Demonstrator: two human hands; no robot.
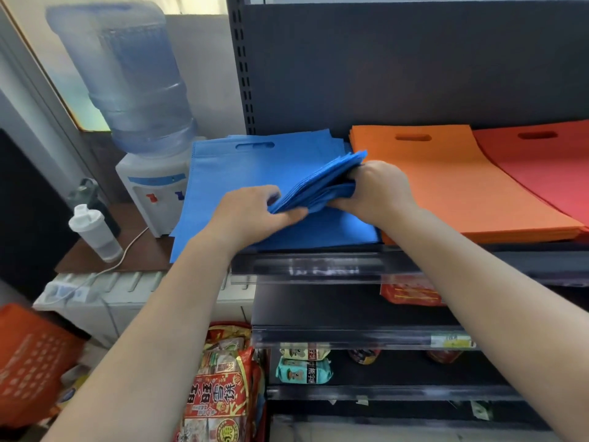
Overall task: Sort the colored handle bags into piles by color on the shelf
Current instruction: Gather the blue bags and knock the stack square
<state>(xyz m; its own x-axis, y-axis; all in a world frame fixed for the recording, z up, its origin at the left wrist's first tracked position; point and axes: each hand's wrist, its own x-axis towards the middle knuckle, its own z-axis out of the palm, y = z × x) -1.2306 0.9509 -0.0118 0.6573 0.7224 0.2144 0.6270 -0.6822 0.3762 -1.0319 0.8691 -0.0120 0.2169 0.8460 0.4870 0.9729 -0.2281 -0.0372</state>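
- Left hand (255,212), middle of the frame: pinching the near end of the blue bag bundle (322,183); hold on tight.
- Right hand (379,189): gripping the far end; square the edges, then lay flat on the blue pile (229,173).
- Orange pile (446,186), right side: keep blue off it.

Three flat piles of handle bags lie side by side on the shelf (318,263) — blue pile (229,167) at left, orange pile (446,186) in the middle, red pile (548,167) at right — while a folded blue bundle (325,183) is held tilted above the blue pile
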